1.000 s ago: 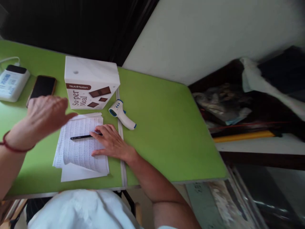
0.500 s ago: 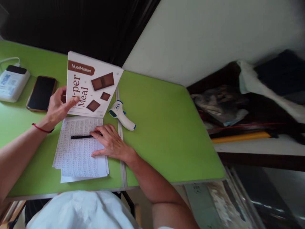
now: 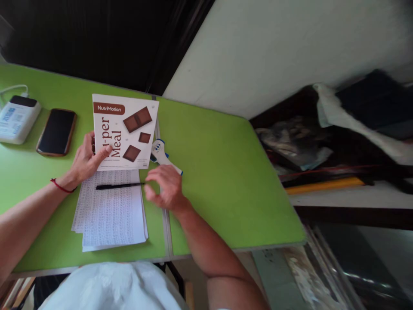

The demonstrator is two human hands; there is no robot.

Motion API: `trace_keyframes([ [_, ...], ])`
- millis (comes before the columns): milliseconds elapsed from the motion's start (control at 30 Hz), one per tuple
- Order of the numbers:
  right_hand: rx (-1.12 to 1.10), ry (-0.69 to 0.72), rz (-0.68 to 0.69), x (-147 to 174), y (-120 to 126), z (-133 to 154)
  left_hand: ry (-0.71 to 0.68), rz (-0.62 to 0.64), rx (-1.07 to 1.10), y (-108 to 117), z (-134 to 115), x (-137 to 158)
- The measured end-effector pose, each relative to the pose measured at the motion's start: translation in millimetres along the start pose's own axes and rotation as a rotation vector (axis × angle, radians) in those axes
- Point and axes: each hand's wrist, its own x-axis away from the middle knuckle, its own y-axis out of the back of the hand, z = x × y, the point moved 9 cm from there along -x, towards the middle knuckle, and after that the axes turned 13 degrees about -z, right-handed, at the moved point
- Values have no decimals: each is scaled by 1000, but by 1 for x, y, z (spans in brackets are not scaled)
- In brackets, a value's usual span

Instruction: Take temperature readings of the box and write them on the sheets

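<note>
My left hand (image 3: 88, 158) grips the lower left edge of a white NutriMotion box (image 3: 134, 157), thumb on its front and fingers behind. Brown chocolate pieces are printed on the box, which stands tilted over the top of some sheets of paper (image 3: 109, 219) filled with rows of small marks. Across the sheets lies a black pen (image 3: 116, 186). Just right of the pen's end hovers my right hand (image 3: 166, 187), fingers curved and apart, holding nothing. Behind it is a white and blue infrared thermometer (image 3: 159, 148), its handle partly covered by that hand and its head by the box.
A dark-screened phone (image 3: 57, 131) lies at left on the green table (image 3: 226, 172). Beside it is a white power bank (image 3: 17, 120) with a cable. A shelf (image 3: 338, 200) with cloths and a yellow bar stands to the right, next to the wall.
My right hand has lifted off the paper and pen and moved right, toward the thermometer. My left hand has brought the box lower and nearer, so it now overlaps the thermometer's head.
</note>
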Motion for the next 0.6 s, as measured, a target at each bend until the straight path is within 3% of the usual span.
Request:
trace_keyframes([
  [33, 96, -91, -102, -2, 10, -18, -23, 6, 0, -1, -2, 1],
  [100, 314, -254, -157, 1, 19, -49, -44, 15, -6, -2, -4, 1],
  [167, 436, -373, -66, 6, 14, -73, -43, 13, -5, -2, -4, 2],
  [267, 392, -526, 103, 16, 1, -95, -33, 36, 35, -4, -5, 2],
  [333, 249, -652, 70, 19, 2, -100, -31, 45, 64, -4, -8, 2],
  [500, -411, -819, -321, 11, 20, -70, -29, 80, 93, -5, -10, 3],
  [600, -911, -902, -190, 13, -8, -26, -16, 92, 116, -6, -7, 2],
])
